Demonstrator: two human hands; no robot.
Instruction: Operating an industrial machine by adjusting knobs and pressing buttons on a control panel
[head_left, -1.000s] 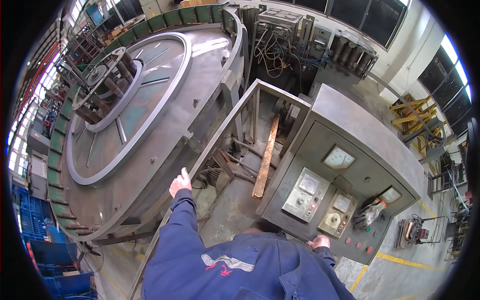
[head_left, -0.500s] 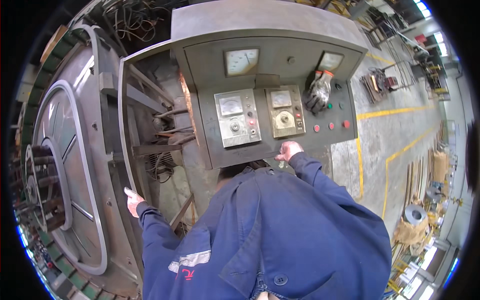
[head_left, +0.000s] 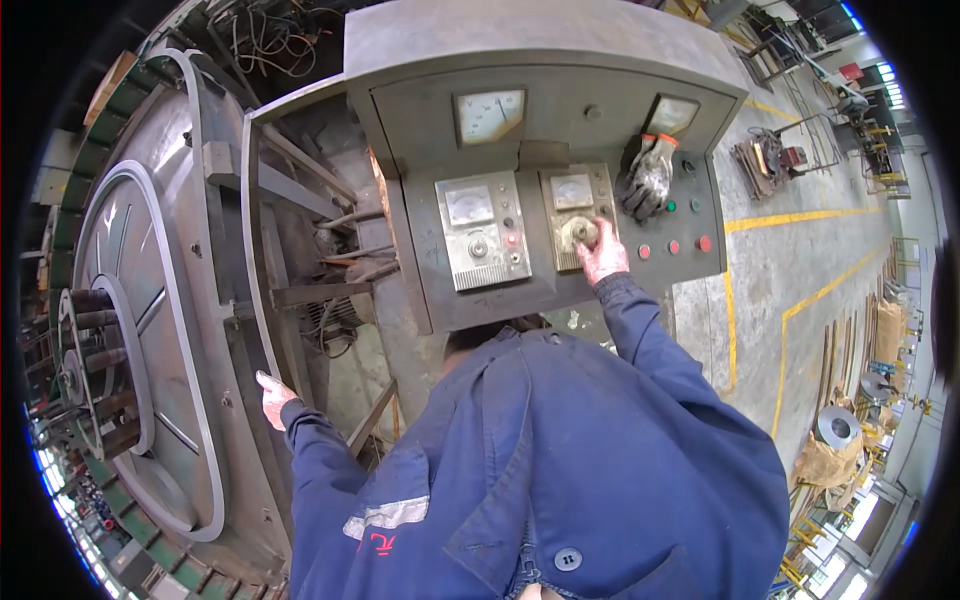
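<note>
My right hand (head_left: 603, 255) reaches up to the right-hand control module (head_left: 562, 258) on a grey control panel (head_left: 440, 312). Its thumb and fingers close round the module's round knob (head_left: 581, 232). A similar module (head_left: 490, 262) with a dial and knob is mounted to the left. My left hand (head_left: 276, 402) is low at the left, near the grey frame of the machine. One digit of it points forward; the other fingers are mostly hidden, so its grip cannot be made out. A dark-and-grey work glove (head_left: 650, 182) with an orange cuff hangs on the panel's right side.
Needle meters (head_left: 490, 117) sit high on the panel, with red push buttons (head_left: 673, 247) at its lower right. A large machine with an oval-framed panel (head_left: 165, 300) stands at the left. Yellow lines (head_left: 790, 222) mark the floor at the right, beyond which lie metal stock and wrapped bundles.
My right hand has moved up from the panel's lower edge and taken hold of the knob. My left hand stays nearly in place; the view has shifted slightly.
</note>
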